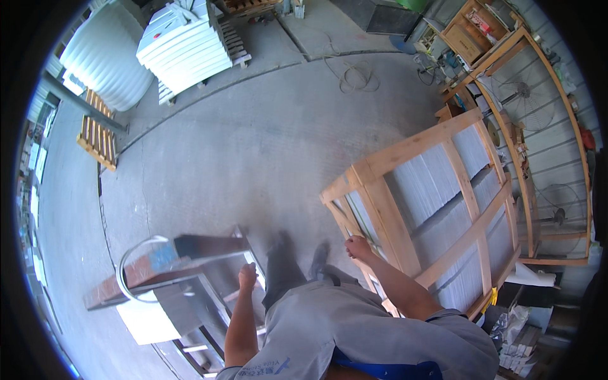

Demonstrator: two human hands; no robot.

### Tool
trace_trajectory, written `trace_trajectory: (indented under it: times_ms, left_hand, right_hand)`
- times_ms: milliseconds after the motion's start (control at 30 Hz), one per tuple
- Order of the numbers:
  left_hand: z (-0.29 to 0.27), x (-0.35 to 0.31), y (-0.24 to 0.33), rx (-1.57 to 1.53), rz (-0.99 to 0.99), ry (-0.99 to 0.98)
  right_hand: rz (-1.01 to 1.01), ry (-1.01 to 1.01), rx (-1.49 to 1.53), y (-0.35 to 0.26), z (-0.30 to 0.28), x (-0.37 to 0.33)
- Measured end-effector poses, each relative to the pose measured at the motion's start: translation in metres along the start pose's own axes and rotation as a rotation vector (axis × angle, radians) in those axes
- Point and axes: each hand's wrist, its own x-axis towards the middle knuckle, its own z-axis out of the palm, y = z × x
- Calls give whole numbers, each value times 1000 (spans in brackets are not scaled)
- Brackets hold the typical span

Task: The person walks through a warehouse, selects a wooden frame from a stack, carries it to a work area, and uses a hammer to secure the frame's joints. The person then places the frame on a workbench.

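My left hand [247, 276] hangs beside a metal frame stand [218, 292] with a dark red and blue top beam, its fingers curled in. Whether it touches the frame I cannot tell; no object shows in it. My right hand [358, 247] is closed in a loose fist with nothing visible in it. It is next to the near left end of a wooden crate [389, 218], which is packed with upright pale slabs [425, 187]. On the stand lie a coil of pale hose or strap [120, 269] and a white sheet [147, 322].
White slabs [190, 47] are piled on a pallet at the far left, near a large white wrapped roll [104, 57]. A wooden pallet [100, 130] leans by a post. A hose [358, 77] lies coiled on the floor ahead. Wooden shelving and fans [522, 92] line the right wall.
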Motion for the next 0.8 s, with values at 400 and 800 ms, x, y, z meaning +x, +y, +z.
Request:
trace_trajectory:
  times_ms: [400, 800]
  left_hand:
    - [-131, 289, 101, 328, 201, -120]
    - [-108, 514, 259, 161, 404, -268]
  right_hand:
    - [-123, 70, 27, -41, 32, 99]
    - [289, 116, 7, -72, 100, 89]
